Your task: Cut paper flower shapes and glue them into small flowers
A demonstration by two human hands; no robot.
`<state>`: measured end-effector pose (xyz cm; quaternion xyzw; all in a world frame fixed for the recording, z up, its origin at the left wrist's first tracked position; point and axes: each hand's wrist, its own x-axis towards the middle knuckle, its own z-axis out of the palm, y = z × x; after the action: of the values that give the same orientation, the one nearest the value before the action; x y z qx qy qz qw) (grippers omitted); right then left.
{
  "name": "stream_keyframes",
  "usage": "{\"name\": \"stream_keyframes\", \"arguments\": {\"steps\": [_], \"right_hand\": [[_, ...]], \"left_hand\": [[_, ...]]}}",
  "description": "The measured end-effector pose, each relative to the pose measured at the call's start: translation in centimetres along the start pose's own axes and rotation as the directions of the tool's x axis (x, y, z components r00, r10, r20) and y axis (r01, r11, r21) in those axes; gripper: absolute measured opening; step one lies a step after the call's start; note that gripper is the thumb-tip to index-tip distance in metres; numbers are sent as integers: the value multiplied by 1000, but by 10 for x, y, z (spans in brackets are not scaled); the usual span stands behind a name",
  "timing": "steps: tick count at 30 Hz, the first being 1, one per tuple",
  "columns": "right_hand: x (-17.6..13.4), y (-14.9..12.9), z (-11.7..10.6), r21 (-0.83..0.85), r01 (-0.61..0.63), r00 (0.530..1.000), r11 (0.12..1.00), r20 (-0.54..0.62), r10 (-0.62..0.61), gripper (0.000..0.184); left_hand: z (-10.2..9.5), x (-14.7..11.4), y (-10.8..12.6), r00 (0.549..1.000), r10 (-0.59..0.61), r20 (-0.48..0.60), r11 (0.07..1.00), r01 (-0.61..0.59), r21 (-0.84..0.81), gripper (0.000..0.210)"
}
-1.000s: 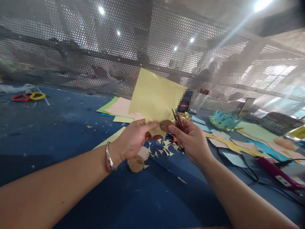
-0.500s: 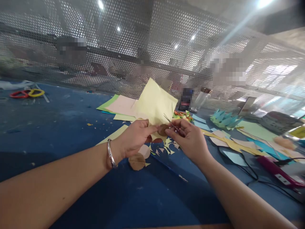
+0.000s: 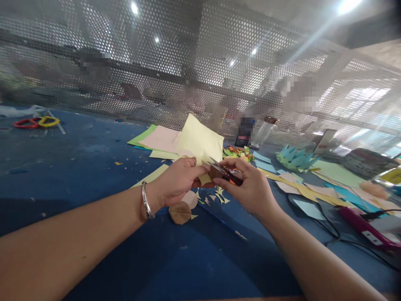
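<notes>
My left hand (image 3: 183,177) pinches the lower edge of a pale yellow paper sheet (image 3: 200,140), which stands up tilted above the table. A small brown disc (image 3: 214,172) lies against the sheet's lower part, partly hidden by fingers and blades. My right hand (image 3: 247,182) is closed on a pair of scissors (image 3: 227,173), whose blades point up and left across the sheet by the disc. Below my left hand, a larger brown disc (image 3: 180,212) and a pale pink paper circle (image 3: 190,199) rest on the blue table. Yellow paper offcuts (image 3: 219,194) lie beneath the hands.
Stacked coloured sheets (image 3: 156,138) lie behind my left hand. Red and yellow scissors (image 3: 37,122) sit far left. A glass bottle (image 3: 265,130), a blue-green folded paper piece (image 3: 294,159), paper strips (image 3: 300,188) and a magenta power strip (image 3: 365,228) with cables occupy the right. A perforated metal screen (image 3: 140,62) stands behind.
The yellow sheet has tipped lower and left. The scissors have shifted left, with their blades now crossing the paper near the small brown disc. My left hand has hardly moved.
</notes>
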<state>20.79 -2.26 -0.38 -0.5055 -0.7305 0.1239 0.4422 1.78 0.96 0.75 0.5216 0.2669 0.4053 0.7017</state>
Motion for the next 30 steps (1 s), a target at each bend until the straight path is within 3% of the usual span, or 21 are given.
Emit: {"name": "stream_keyframes", "arguments": {"steps": [8, 12, 30], "right_hand": [[-2, -4, 1, -58, 54, 999, 997, 4, -54, 27], [-3, -2, 3, -32, 59, 998, 998, 19, -59, 27], [-5, -5, 0, -46, 109, 992, 993, 74, -105, 28]], "left_hand": [[-1, -1, 4, 1000, -31, 3, 1000, 31, 3, 2], [-4, 0, 5, 998, -51, -32, 999, 50, -6, 11], [-11, 2, 9, 996, -90, 15, 994, 88, 71, 12]]}}
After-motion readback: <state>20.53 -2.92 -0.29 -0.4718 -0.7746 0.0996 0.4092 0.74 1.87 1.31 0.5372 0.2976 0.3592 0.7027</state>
